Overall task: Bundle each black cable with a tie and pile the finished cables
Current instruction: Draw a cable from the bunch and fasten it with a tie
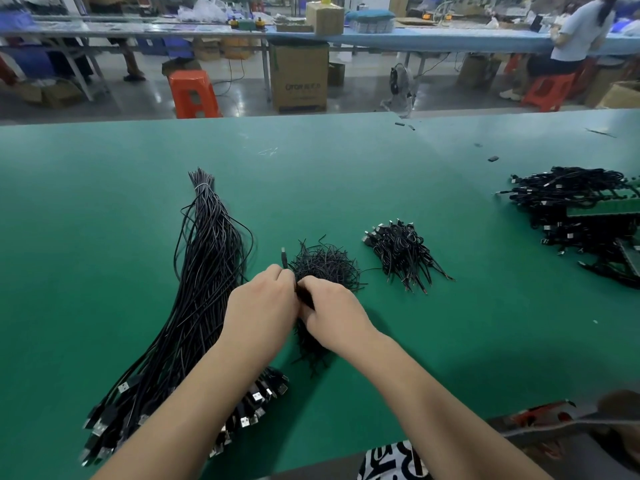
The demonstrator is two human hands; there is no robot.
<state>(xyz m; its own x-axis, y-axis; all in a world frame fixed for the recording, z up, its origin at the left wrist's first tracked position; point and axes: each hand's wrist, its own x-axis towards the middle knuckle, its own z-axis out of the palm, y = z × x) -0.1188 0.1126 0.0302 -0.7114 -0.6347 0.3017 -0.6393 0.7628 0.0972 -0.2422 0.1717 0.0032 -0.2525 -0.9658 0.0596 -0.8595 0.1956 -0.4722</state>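
now: left hand [264, 308] and right hand [330, 311] pressed together over near edge of tie heap [325, 266], both pinched on folded black cable [304, 296], long axis near-to-far, plug end [284, 257] poking far-left of left hand. finished pile [401, 252] far-right, nearer right hand, so drop likely goes that way. unbundled cable sheaf [204, 278] left, beside left hand. carton [299, 77] beyond green table [104, 188]: lettering too blurred to read.
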